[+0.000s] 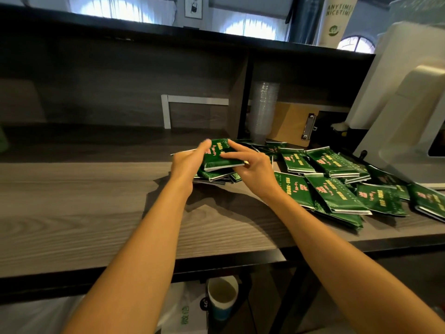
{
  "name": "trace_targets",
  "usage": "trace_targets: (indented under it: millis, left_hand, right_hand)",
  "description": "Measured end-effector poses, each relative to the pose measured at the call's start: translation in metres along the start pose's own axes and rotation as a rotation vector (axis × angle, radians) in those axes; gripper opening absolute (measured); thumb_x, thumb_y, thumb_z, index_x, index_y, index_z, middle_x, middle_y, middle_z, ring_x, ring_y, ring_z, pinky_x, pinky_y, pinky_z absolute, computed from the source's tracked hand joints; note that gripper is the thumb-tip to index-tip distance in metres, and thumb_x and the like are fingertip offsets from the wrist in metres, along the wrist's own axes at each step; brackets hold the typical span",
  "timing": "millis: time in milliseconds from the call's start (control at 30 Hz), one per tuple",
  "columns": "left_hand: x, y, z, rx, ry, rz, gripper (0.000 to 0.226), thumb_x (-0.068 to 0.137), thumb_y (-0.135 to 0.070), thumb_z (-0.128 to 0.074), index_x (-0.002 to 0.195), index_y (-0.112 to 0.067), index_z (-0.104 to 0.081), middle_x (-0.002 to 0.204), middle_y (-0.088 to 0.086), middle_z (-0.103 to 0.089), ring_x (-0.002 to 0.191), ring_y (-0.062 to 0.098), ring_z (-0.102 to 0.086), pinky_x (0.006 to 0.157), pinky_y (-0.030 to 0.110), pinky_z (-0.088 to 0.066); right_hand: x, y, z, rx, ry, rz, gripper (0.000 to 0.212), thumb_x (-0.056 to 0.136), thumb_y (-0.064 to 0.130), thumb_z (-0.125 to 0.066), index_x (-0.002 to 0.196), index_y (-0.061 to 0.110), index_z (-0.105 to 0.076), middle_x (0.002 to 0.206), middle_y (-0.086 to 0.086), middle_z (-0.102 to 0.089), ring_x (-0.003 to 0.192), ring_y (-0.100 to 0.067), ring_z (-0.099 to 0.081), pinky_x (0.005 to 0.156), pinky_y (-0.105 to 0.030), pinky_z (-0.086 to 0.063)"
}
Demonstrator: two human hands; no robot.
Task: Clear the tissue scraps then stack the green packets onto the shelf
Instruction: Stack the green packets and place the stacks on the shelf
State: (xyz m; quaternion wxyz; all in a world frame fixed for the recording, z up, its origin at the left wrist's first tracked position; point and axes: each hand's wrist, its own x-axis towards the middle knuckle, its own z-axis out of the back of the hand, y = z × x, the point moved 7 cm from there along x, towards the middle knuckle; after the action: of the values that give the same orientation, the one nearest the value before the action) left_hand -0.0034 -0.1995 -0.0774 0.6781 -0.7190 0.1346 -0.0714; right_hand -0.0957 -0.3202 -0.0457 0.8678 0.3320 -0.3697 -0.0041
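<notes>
Slippage is looming: we are gripping the green packet stack (220, 156) with left hand (186, 162) and right hand (254, 171), and uneven squeezing may be fanning glossy packets out

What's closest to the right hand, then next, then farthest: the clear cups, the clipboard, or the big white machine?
1. Clear cups, just behind the right hand holding green packets.
2. Clipboard, behind them to the right.
3. White machine, at the far right.
</notes>
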Motion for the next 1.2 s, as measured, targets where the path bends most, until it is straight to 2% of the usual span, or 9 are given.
trace_targets:
  millis: [100,200,300,367,533,700,867,1033,1200]
  left_hand:
    - [0.003,0.000,0.003,0.009,-0.030,-0.023,0.016,0.081,-0.022,-0.072,0.089,-0.010,-0.065,0.094,0.008,-0.067,0.084,0.021,-0.064,0.075,0.031,-0.052]
    - [0.009,0.000,0.009,-0.025,-0.068,-0.033,0.014,0.079,-0.015,-0.073,0.073,-0.012,-0.061,0.095,0.010,-0.067,0.082,0.022,-0.064,0.076,0.031,-0.052]
    - [0.014,-0.001,0.018,0.003,-0.112,-0.049,0.013,0.079,-0.014,-0.072,0.076,-0.013,-0.060,0.095,0.008,-0.066,0.082,0.020,-0.065,0.073,0.030,-0.052]
    - [0.018,-0.001,0.028,0.042,-0.140,-0.047,0.013,0.080,-0.015,-0.072,0.084,-0.013,-0.060,0.097,0.007,-0.065,0.087,0.021,-0.065,0.076,0.031,-0.053]
    - [0.019,-0.010,0.044,0.108,-0.095,-0.077,0.022,0.081,-0.017,-0.071,0.097,-0.013,-0.056,0.097,0.006,-0.063,0.082,0.017,-0.062,0.070,0.028,-0.049]
    - [0.015,-0.004,0.039,0.104,0.025,-0.032,0.039,0.081,-0.016,-0.071,0.110,-0.014,-0.046,0.109,0.008,-0.057,0.079,0.014,-0.060,0.060,0.024,-0.048]
    - [0.014,-0.006,0.042,0.105,0.039,-0.059,0.057,0.085,-0.011,-0.065,0.133,-0.022,-0.037,0.116,0.005,-0.047,0.076,0.013,-0.057,0.054,0.022,-0.045]
    - [0.008,-0.007,0.037,0.188,0.119,-0.094,0.013,0.090,-0.008,-0.057,0.096,-0.018,-0.061,0.107,0.007,-0.059,0.079,0.014,-0.060,0.060,0.023,-0.048]
    - [0.002,-0.006,0.036,0.239,0.143,-0.129,0.021,0.096,-0.020,-0.049,0.081,-0.022,-0.065,0.100,0.007,-0.064,0.087,0.018,-0.060,0.076,0.030,-0.048]
  right_hand:
    - [-0.001,-0.002,-0.010,0.174,0.129,-0.115,0.054,0.070,-0.018,-0.043,0.108,0.010,-0.070,0.138,-0.008,-0.052,0.132,-0.020,-0.043,0.105,-0.035,-0.042]
    - [0.000,-0.012,-0.001,0.227,0.002,-0.271,0.054,0.066,-0.005,-0.044,0.110,0.014,-0.067,0.133,-0.007,-0.056,0.128,-0.019,-0.046,0.107,-0.035,-0.037]
    - [-0.001,-0.031,0.019,-0.106,-0.139,-0.425,0.040,0.086,0.002,-0.048,0.124,0.008,-0.057,0.130,-0.009,-0.056,0.123,-0.022,-0.049,0.102,-0.032,-0.037]
    - [0.000,-0.041,0.016,-0.346,-0.039,-0.464,0.041,0.090,0.023,-0.054,0.127,0.005,-0.053,0.131,-0.012,-0.055,0.121,-0.027,-0.049,0.098,-0.035,-0.038]
    - [0.000,-0.057,-0.014,-0.651,0.267,-0.524,0.091,0.072,0.076,-0.052,0.132,0.008,-0.043,0.135,-0.017,-0.047,0.126,-0.036,-0.041,0.103,-0.048,-0.037]
    - [0.002,-0.039,-0.015,-0.707,0.241,-0.369,0.049,0.085,0.044,-0.058,0.114,0.005,-0.048,0.111,-0.016,-0.060,0.101,-0.034,-0.056,0.070,-0.033,-0.040]
    - [0.004,-0.015,-0.008,-0.774,0.134,-0.226,0.020,0.090,0.016,-0.049,0.101,0.000,-0.055,0.096,-0.018,-0.063,0.087,-0.036,-0.058,0.061,-0.031,-0.035]
    - [0.002,0.002,0.001,-0.714,-0.037,-0.108,0.027,0.096,0.015,-0.047,0.118,0.007,-0.061,0.097,-0.014,-0.070,0.090,-0.033,-0.063,0.064,-0.032,-0.036]
    - [-0.008,0.026,-0.002,-0.387,-0.173,0.225,0.032,0.072,-0.010,-0.063,0.101,0.000,-0.072,0.102,-0.017,-0.071,0.093,-0.033,-0.069,0.082,-0.041,-0.054]
